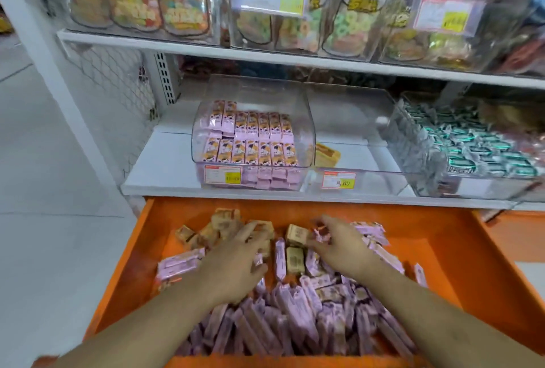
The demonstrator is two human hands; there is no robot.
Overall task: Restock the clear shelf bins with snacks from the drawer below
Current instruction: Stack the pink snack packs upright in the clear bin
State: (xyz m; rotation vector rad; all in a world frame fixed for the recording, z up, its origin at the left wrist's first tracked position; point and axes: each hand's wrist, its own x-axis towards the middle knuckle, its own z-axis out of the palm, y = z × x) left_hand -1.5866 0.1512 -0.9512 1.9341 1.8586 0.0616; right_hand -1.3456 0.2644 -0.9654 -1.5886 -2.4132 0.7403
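An open orange drawer (436, 252) holds a heap of pink snack packs (295, 317) near me and tan snack packs (206, 232) at its far end. My left hand (236, 261) lies over the tan packs, fingers curled down onto them. My right hand (339, 246) pinches a small pink pack beside a tan pack (298, 233). Above, a clear bin (253, 137) holds rows of pink packs. The middle clear bin (354, 161) holds just one tan pack (326, 155).
A third clear bin (460, 146) of green-and-silver packs stands at the right. The upper shelf (206, 50) carries clear bins of bagged sweets with price tags. A white wire-mesh side panel (118, 96) closes the shelf's left end; pale floor lies to the left.
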